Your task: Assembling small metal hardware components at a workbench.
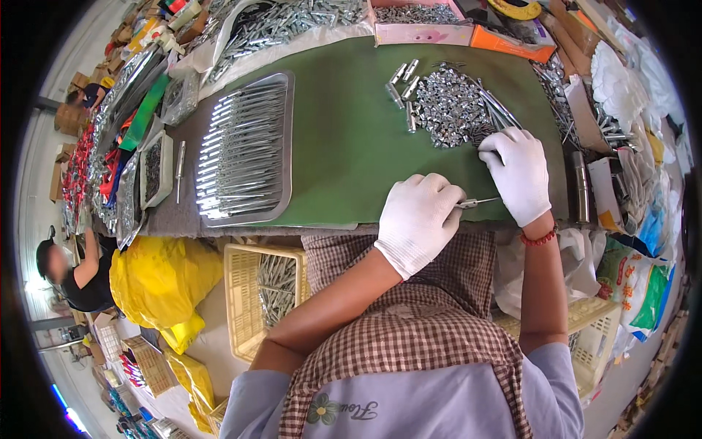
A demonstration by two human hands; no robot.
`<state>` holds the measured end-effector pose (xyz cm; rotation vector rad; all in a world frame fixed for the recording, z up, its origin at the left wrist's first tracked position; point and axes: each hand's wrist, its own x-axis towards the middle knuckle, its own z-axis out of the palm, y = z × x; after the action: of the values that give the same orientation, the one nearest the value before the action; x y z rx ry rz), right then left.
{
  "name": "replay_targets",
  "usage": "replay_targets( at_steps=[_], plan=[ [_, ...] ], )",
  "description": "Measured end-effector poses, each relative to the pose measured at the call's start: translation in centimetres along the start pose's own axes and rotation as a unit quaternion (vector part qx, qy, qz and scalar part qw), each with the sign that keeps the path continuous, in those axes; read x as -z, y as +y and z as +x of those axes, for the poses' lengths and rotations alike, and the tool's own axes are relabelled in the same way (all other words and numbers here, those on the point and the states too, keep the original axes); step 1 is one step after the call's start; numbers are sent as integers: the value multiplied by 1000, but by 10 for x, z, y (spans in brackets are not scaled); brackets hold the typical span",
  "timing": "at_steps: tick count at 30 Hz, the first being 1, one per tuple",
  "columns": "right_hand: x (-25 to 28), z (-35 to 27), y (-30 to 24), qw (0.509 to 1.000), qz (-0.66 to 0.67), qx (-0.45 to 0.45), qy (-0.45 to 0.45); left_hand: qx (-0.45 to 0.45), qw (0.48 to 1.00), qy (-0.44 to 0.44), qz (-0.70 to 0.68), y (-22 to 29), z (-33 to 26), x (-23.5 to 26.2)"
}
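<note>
My left hand [420, 219], in a white knit glove, is closed around a slim metal piece [468, 203] near the front edge of the green mat [336, 139]. A thin rod sticks out of that piece toward the right; the rest is hidden in the fist. My right hand [517, 172], also gloved, has its curled thumb and forefinger at the near edge of a heap of small shiny metal parts [450, 106]. What is in those fingers, if anything, is too small to make out. Short metal tubes [410, 117] lie left of the heap, and thin rods [497, 106] on its right.
A metal tray [288, 146] of rows of thin metal pieces stands at left. Behind the mat are a pink box [424, 34] of small parts and heaped metal pieces [292, 25]. A metal cylinder [581, 186] stands at right. Beneath is a yellow crate [241, 307].
</note>
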<state>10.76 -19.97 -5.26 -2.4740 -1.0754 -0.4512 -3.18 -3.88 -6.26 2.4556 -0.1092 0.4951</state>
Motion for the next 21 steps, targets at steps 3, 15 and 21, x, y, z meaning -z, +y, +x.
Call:
replay_targets(
  at_steps=[3, 15, 21],
  plan=[
    [0, -3, 0, 997, -58, 39, -18, -2, 1000, -14, 14, 1, 0, 0],
    [33, -40, -44, 991, 124, 20, -54, -4, 1000, -24, -3, -1, 0, 2],
    [34, -30, -51, 990, 14, 110, -87, -10, 1000, -27, 1, -2, 0, 3]
  ],
)
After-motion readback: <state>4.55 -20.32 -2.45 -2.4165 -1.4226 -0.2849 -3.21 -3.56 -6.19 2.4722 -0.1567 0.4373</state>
